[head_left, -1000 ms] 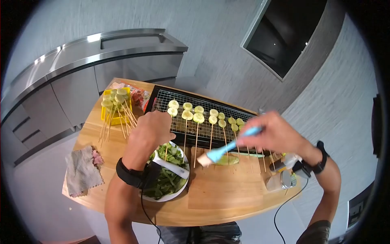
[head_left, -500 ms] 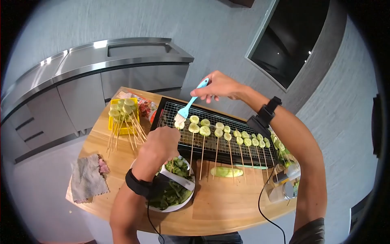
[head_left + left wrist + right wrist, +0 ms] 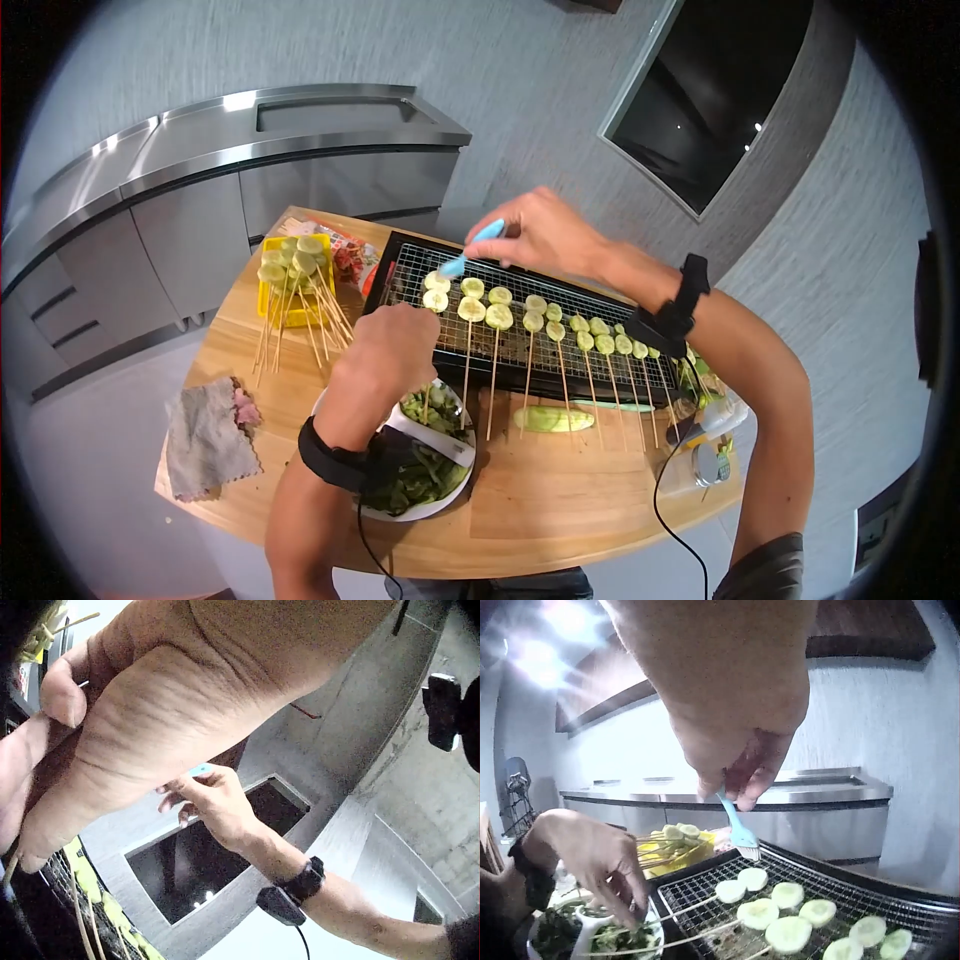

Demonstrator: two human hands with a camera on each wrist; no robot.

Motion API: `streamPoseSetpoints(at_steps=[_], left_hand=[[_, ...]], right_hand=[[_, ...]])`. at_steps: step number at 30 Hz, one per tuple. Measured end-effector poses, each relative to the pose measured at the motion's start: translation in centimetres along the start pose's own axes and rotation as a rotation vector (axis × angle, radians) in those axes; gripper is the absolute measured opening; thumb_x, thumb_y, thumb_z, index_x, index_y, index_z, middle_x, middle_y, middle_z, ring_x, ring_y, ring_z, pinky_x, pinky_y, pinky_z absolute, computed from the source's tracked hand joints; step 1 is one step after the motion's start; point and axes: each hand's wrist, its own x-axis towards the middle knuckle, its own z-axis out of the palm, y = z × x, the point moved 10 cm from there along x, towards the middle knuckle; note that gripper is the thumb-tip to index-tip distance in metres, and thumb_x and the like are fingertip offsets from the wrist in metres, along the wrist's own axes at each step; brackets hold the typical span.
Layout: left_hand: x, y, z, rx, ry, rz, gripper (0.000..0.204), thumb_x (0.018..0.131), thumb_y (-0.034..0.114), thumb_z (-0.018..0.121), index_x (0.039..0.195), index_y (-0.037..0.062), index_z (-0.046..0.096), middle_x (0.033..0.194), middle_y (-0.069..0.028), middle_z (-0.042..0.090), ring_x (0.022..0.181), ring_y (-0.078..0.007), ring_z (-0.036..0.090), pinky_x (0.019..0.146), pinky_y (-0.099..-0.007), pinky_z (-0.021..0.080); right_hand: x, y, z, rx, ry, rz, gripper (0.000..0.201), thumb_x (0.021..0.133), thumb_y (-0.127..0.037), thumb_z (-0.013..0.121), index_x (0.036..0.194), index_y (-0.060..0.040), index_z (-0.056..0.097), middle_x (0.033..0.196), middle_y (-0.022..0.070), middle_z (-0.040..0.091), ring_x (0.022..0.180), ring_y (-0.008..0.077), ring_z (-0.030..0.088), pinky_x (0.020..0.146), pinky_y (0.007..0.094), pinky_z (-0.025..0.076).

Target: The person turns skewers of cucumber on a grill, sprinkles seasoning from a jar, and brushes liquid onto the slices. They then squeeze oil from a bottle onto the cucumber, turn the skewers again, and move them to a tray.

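Observation:
My right hand (image 3: 545,232) pinches the handle of a light-blue basting brush (image 3: 739,831) above the left end of a wire-mesh grill (image 3: 802,871). The brush's pale bristles are right at the upper of two round green-rimmed vegetable slices (image 3: 436,300) on the leftmost skewer. My left hand (image 3: 388,350) is at the grill's front left corner, pinching that skewer's bamboo stick (image 3: 10,871) between its fingertips. Most of the stick is hidden behind the hand in the head view. Several similar skewers (image 3: 497,316) lie along the mesh, their sticks hanging over the front edge.
A white bowl (image 3: 468,478) of chopped greens with a white-handled utensil stands below my left hand. Left are a yellow basket (image 3: 268,303) of skewers and a grey cloth (image 3: 210,442). A long pale-green vegetable piece (image 3: 553,419) and jars (image 3: 702,466) lie toward the right.
My right hand has carried the brush from over the cutting board, up and left, to the leftmost skewer's slices. Over the last half second the brush shifted slightly. My left hand stays by the stick.

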Motion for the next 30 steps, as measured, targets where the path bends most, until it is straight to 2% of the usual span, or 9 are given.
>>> streamPoseSetpoints(at_steps=[4, 7, 9, 15, 17, 21, 22, 25, 30], left_hand=[[-0.9, -0.5, -1.5, -0.015, 0.022, -0.01, 0.014, 0.071, 0.011, 0.077, 0.078, -0.0005, 0.074, 0.078, -0.0209, 0.073, 0.081, -0.035, 0.075, 0.075, -0.0439, 0.06], [-1.5, -0.5, -2.5, -0.046, 0.055, -0.021, 0.012, 0.071, 0.012, 0.077, 0.071, 0.0005, 0.073, 0.065, -0.0172, 0.07, 0.072, -0.0334, 0.074, 0.071, -0.0431, 0.06], [-1.5, -0.4, -2.5, -0.07, 0.065, 0.007, 0.016, 0.074, 0.015, 0.077, 0.068, 0.0019, 0.072, 0.058, -0.0137, 0.067, 0.066, -0.0324, 0.073, 0.069, -0.0425, 0.06], [-1.1, 2.5, -0.6, 0.011, 0.03, 0.086, 0.033, 0.081, 0.031, 0.08, 0.082, -0.0006, 0.074, 0.084, -0.0238, 0.072, 0.086, -0.0405, 0.072, 0.08, -0.0471, 0.058], [-1.2, 4.1, -0.7, 0.045, 0.125, 0.211, 0.041, 0.088, 0.034, 0.068, 0.06, 0.0046, 0.069, 0.053, -0.0091, 0.065, 0.057, -0.0257, 0.071, 0.064, -0.0383, 0.059], [-0.8, 4.8, 1.5, 0.064, -0.003, 0.168, 0.043, 0.09, 0.038, 0.072, 0.068, 0.0004, 0.072, 0.065, -0.0133, 0.07, 0.079, -0.0331, 0.074, 0.08, -0.0425, 0.059], [-0.9, 5.0, 1.7, 0.02, -0.076, 0.142, 0.033, 0.083, 0.03, 0.081, 0.093, -0.0004, 0.074, 0.093, -0.0218, 0.074, 0.091, -0.0401, 0.073, 0.082, -0.0476, 0.059], [-0.5, 5.1, 2.4, 0.054, -0.03, 0.189, 0.041, 0.09, 0.037, 0.074, 0.071, 0.0002, 0.072, 0.067, -0.0139, 0.07, 0.084, -0.0354, 0.073, 0.084, -0.0438, 0.058], [-0.4, 5.2, 2.6, 0.07, -0.025, 0.209, 0.04, 0.09, 0.034, 0.073, 0.068, 0.0012, 0.07, 0.062, -0.0117, 0.069, 0.078, -0.0333, 0.073, 0.081, -0.0425, 0.058]], right_hand=[[-2.3, 1.0, 2.0, 0.238, -0.169, 0.36, 0.031, 0.094, -0.031, 0.077, 0.1, -0.0001, 0.078, 0.085, 0.0075, 0.076, 0.066, 0.0111, 0.07, 0.056, 0.0265, 0.054], [-1.7, 1.6, 1.9, 0.377, -0.098, 0.408, 0.03, 0.094, -0.029, 0.076, 0.096, 0.0008, 0.077, 0.084, 0.0076, 0.075, 0.065, 0.0099, 0.069, 0.054, 0.0257, 0.054], [-0.4, 3.1, 1.9, 0.405, -0.051, 0.41, 0.03, 0.095, -0.028, 0.075, 0.093, 0.0017, 0.076, 0.081, 0.0069, 0.074, 0.063, 0.0094, 0.068, 0.051, 0.0249, 0.053], [2.0, 4.3, -2.0, 0.049, 0.157, 0.24, 0.029, 0.097, -0.03, 0.072, 0.102, -0.0023, 0.079, 0.076, 0.0078, 0.074, 0.061, 0.0108, 0.068, 0.055, 0.0287, 0.054], [1.4, 4.7, -2.2, 0.018, 0.161, 0.237, 0.029, 0.097, -0.03, 0.071, 0.102, -0.0029, 0.079, 0.076, 0.0079, 0.074, 0.062, 0.0114, 0.069, 0.056, 0.0307, 0.053], [-1.0, 5.4, -2.4, 0.169, 0.12, 0.341, 0.033, 0.1, -0.033, 0.068, 0.101, -0.0011, 0.076, 0.079, 0.0063, 0.074, 0.063, 0.0107, 0.069, 0.056, 0.027, 0.053], [-1.9, 6.3, -2.2, 0.292, 0.107, 0.465, 0.035, 0.101, -0.035, 0.066, 0.101, -0.0003, 0.074, 0.081, 0.006, 0.073, 0.063, 0.0105, 0.068, 0.055, 0.0257, 0.053], [-3.0, 7.5, -1.0, 0.387, 0.003, 0.528, 0.04, 0.103, -0.038, 0.063, 0.101, 0.0007, 0.07, 0.083, 0.0052, 0.073, 0.067, 0.0103, 0.069, 0.055, 0.0242, 0.053], [-3.2, 7.5, 1.6, 0.467, -0.114, 0.521, 0.041, 0.103, -0.038, 0.062, 0.105, 0.0024, 0.069, 0.087, 0.0103, 0.072, 0.068, 0.0154, 0.071, 0.055, 0.0291, 0.055]])
